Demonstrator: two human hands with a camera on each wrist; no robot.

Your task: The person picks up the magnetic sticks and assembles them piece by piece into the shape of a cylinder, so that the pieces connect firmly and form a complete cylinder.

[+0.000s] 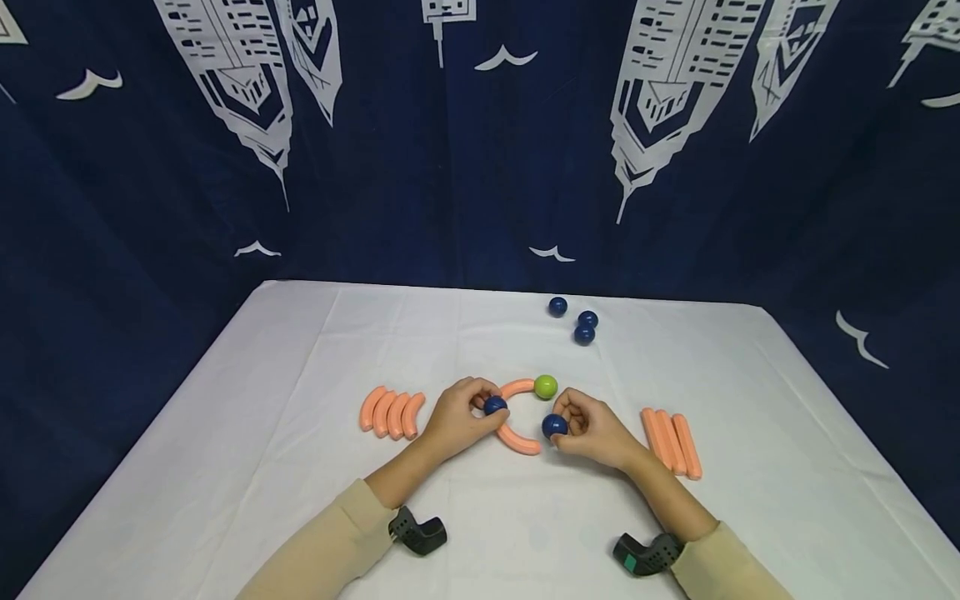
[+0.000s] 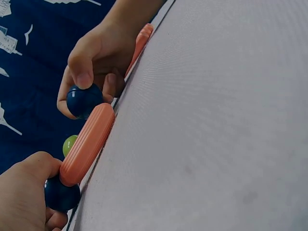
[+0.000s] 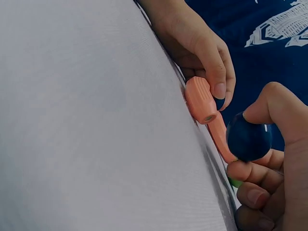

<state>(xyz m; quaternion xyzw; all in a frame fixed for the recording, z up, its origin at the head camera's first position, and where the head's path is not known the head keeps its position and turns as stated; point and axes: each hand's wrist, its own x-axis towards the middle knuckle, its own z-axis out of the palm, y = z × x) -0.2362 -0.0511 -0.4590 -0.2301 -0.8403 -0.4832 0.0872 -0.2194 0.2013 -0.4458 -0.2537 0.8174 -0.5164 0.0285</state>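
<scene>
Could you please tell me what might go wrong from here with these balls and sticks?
The right hand pinches a blue ball near the lower curved stick; pressed on crookedly, it could knock that stick away from the other ball, which the left hand pinches.
Three loose balls lie near the table's far edge, so a bump might roll them off.
The right forearm passes close to the straight sticks and could nudge them.

White-covered table (image 1: 480, 525): four curved orange pieces (image 1: 396, 417) left of left hand (image 1: 467, 417); three straight orange pieces (image 1: 670, 442) right of right hand (image 1: 596, 429); green ball (image 1: 546, 387), two orange arcs (image 1: 519, 442) between hands; three blue balls (image 1: 584, 335) beyond.
</scene>
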